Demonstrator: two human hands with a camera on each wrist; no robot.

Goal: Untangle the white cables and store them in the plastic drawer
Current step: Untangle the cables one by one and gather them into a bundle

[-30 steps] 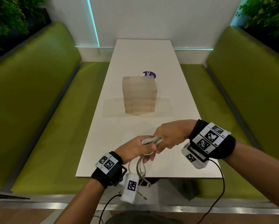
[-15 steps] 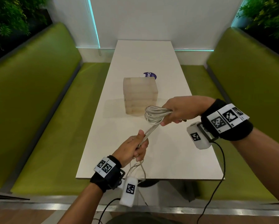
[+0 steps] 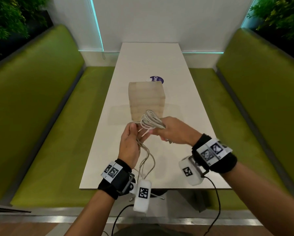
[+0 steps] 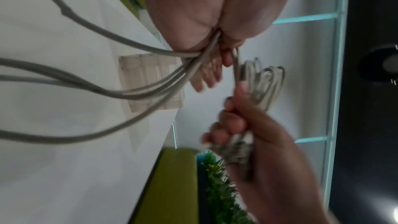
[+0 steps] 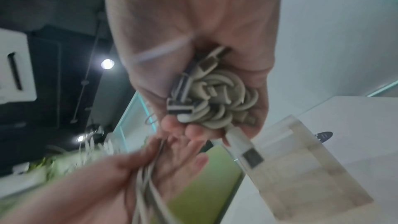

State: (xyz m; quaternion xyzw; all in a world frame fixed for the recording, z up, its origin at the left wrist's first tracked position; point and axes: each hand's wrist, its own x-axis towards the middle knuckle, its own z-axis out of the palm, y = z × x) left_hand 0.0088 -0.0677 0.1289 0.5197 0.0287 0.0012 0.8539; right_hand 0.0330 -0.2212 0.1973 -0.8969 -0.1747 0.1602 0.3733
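Note:
My right hand (image 3: 172, 132) grips a coiled bundle of white cables (image 3: 149, 120) above the near half of the white table (image 3: 159, 62). In the right wrist view the coil and several connectors (image 5: 215, 101) fill its palm. My left hand (image 3: 134, 138) is just left of it, palm turned inward. Its thumb holds loose strands (image 4: 150, 89) against the palm while the fingers (image 4: 206, 76) stay fairly straight. Those strands (image 3: 147, 160) hang in loops past the table's front edge. The translucent plastic drawer unit (image 3: 146, 97) stands just behind the hands, its drawers closed.
A green bench (image 3: 49, 116) runs along the left side of the table and another (image 3: 245, 108) along the right. A purple round sticker (image 3: 157, 80) lies behind the drawer unit. A white wall closes the far end, with plants (image 3: 10, 17) in both upper corners.
My right hand has brought the coil back down and left, close to my left hand. My left hand has risen and turned its palm inward, with the strands slack again.

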